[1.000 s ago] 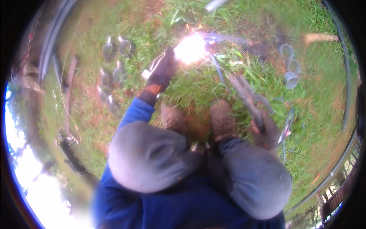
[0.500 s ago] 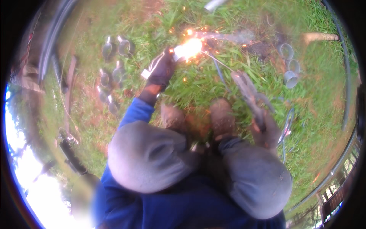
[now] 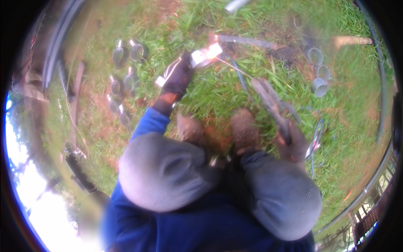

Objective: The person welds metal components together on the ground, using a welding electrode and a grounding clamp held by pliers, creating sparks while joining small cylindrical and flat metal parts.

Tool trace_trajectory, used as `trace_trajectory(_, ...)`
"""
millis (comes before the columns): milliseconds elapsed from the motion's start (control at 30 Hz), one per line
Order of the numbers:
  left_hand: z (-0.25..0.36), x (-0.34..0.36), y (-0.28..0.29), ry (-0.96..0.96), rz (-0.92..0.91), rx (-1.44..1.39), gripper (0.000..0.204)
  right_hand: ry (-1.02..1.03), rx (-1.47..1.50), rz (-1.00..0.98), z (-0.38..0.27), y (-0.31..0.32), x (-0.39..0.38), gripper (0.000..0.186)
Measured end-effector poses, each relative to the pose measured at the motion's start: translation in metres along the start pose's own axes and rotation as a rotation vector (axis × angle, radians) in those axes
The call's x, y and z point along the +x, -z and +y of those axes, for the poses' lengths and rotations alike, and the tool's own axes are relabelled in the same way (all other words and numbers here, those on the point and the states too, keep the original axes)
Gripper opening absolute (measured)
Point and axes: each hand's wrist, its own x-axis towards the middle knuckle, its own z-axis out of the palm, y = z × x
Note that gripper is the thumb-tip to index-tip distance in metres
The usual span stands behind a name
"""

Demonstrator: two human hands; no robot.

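My left hand (image 3: pixel 179 76), in a dark glove, is closed around a short metal pipe piece (image 3: pixel 199 59). A bright glow (image 3: pixel 215 50) lights that piece's far right end. Along the glove's outer edge runs a pale strip; whether it belongs to the glove or the metal, I cannot tell. My right hand (image 3: pixel 293 145) grips a welding electrode holder (image 3: pixel 272 101) by its handle. From the holder's jaws a thin electrode (image 3: pixel 235 68) slants up left, its tip close to the glowing end; contact is not clear.
Several short pipe rings with tabs (image 3: pixel 138 52) lie in the grass at left. More pipe rings (image 3: pixel 320 87) lie at right. A metal bar (image 3: pixel 247 40) rests beyond my hands, and a wooden handle (image 3: pixel 352 40) lies far right. Cable (image 3: pixel 317 136) trails by my right hand.
The bright arc and flying sparks have gone, leaving a small glow on the metal. The electrode holder has shifted slightly to the left. My left hand has hardly moved.
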Motion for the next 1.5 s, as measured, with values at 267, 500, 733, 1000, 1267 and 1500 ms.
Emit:
trace_trajectory(267, -0.01, 0.008, -0.002, 0.136, -0.208, 0.047, 0.056, 0.139, -0.149, 0.014, 0.009, 0.0, -0.004, 0.084)
trace_trajectory(500, -0.011, 0.004, -0.013, 0.27, -0.025, -0.552, 0.048, 0.163, -0.212, 0.023, -0.002, -0.002, -0.003, 0.082)
trace_trajectory(733, 0.005, 0.008, 0.009, 0.154, -0.208, 0.058, 0.067, 0.133, -0.155, 0.014, -0.014, 0.005, -0.005, 0.08)
trace_trajectory(1000, 0.015, 0.0, 0.01, -0.037, 0.03, 0.011, 0.023, 0.053, -0.028, 0.012, -0.003, 0.002, -0.003, 0.084)
trace_trajectory(1267, 0.017, 0.0, 0.01, -0.021, 0.028, -0.015, 0.031, 0.366, -0.265, 0.055, -0.029, 0.006, -0.007, 0.084)
trace_trajectory(1500, 0.02, 0.004, 0.018, 0.102, -0.145, 0.07, 0.06, 0.281, -0.287, 0.024, -0.025, 0.006, -0.007, 0.085)
